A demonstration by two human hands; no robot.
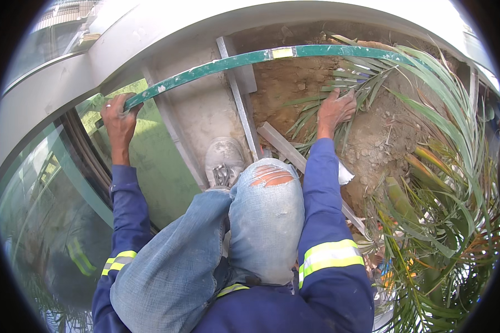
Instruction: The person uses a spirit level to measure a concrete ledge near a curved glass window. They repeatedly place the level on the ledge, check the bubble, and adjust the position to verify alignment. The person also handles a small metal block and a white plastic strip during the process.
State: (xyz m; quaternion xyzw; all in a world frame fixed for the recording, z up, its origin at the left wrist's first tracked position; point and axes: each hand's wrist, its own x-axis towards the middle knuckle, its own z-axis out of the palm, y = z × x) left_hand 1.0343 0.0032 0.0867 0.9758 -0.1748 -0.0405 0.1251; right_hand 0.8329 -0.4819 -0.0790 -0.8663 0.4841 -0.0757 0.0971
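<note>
My left hand (118, 117) is closed around the left end of a long green spirit level (222, 65). The level, spattered with white, spans from the window side across to the plants at right, with a pale yellow patch near its middle. My right hand (336, 112) lies below the level, fingers curled on the leaflets of a palm frond (361, 83). The frond passes close to the level's right part. Between my hands, a narrow metal strip (240, 102) stands along the edge of a pale concrete ledge (197, 83).
Bare soil (383, 144) fills the bed at right, with a dense palm (444, 222) along its far right. A grey bar (283, 145) lies slanted by my knee. My dusty shoe (224, 161) rests on the ledge. Glass (55, 222) stands at left; a white wall (166, 33) curves behind.
</note>
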